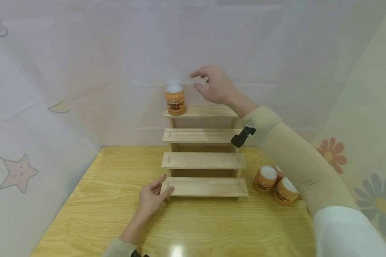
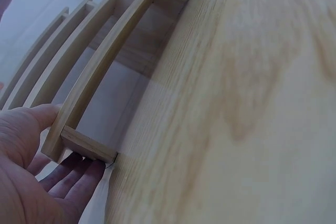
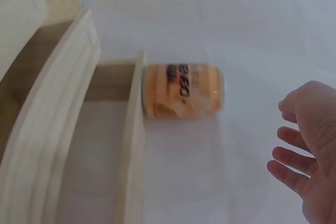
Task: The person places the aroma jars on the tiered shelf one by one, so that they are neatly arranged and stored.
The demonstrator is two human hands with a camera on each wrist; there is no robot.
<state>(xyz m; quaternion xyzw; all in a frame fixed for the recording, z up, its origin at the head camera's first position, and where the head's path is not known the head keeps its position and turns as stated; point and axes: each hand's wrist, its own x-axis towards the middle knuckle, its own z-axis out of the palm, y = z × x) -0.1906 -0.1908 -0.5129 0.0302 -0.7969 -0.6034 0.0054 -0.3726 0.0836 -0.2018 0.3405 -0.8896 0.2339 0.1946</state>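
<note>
A stepped wooden rack (image 1: 204,160) with several shelves stands on the table. At the left end of its top shelf sits an orange jar (image 1: 175,101) with a white lid, upright. My right hand (image 1: 217,85) is raised in the air to the right of that jar, fingers parted and nothing between them; the right wrist view shows a gap between hand (image 3: 315,150) and jar (image 3: 184,91). My left hand (image 1: 151,200) grips the left end of the lowest shelf, thumb on top. In the left wrist view its fingers (image 2: 79,182) reach under the board by the end support.
Several more orange jars (image 1: 264,179) stand on the wooden table (image 1: 115,200) right of the rack, partly hidden beneath my right arm. A pale cloth backdrop (image 1: 132,53) hangs behind the rack and along both sides.
</note>
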